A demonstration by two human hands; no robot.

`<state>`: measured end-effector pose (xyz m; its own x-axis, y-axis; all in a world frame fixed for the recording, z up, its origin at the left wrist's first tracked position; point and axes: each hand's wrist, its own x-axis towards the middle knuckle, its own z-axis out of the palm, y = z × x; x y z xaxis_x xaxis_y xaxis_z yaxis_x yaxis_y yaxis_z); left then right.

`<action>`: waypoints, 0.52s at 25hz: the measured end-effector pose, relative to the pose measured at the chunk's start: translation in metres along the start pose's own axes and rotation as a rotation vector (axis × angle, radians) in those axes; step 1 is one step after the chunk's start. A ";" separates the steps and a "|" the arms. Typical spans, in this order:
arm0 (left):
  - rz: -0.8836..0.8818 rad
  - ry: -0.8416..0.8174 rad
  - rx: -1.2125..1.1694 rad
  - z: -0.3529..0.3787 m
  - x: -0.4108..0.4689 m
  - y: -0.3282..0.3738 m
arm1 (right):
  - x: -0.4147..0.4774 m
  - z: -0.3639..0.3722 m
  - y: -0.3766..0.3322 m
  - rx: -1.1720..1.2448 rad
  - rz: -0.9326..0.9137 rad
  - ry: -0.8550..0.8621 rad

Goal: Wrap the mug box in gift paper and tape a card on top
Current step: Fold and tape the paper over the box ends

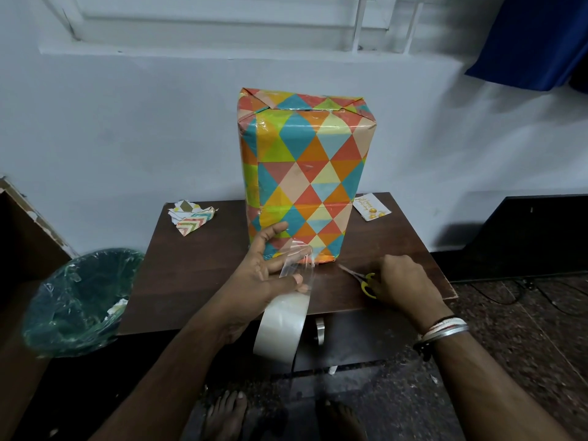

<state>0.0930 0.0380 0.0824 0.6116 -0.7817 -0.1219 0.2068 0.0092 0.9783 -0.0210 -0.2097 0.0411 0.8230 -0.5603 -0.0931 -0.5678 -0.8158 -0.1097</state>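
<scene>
**A:** What have the hands got?

**B:** Nearest me, the tape roll (281, 326) hangs past the surface's (197, 281) front edge. I see the left hand (264, 268) pinching its pulled strip under the thumb, with the fingers stretched onto the mug box (305, 173). The right hand (402, 283) is curled round the yellow scissors (366, 280) lying on the surface.

**A:** And the box?

**B:** It stands upright mid-surface, fully papered. The card (372, 206) lies by its far right side, and the paper scraps (191, 219) are at far left.
</scene>
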 end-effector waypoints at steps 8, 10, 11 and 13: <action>0.015 -0.002 0.005 -0.003 0.000 0.000 | -0.011 -0.012 -0.010 -0.084 0.035 -0.056; 0.026 -0.003 0.027 -0.005 0.001 0.000 | -0.016 -0.016 -0.009 -0.072 0.016 -0.041; 0.029 -0.002 0.035 -0.005 0.002 0.000 | -0.019 -0.017 -0.008 -0.020 0.004 -0.049; 0.027 0.003 0.038 -0.005 0.002 0.000 | -0.023 -0.019 -0.005 0.163 -0.031 -0.098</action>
<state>0.0982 0.0391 0.0814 0.6187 -0.7798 -0.0958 0.1609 0.0065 0.9869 -0.0372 -0.1956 0.0630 0.8391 -0.5125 -0.1823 -0.5439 -0.7938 -0.2720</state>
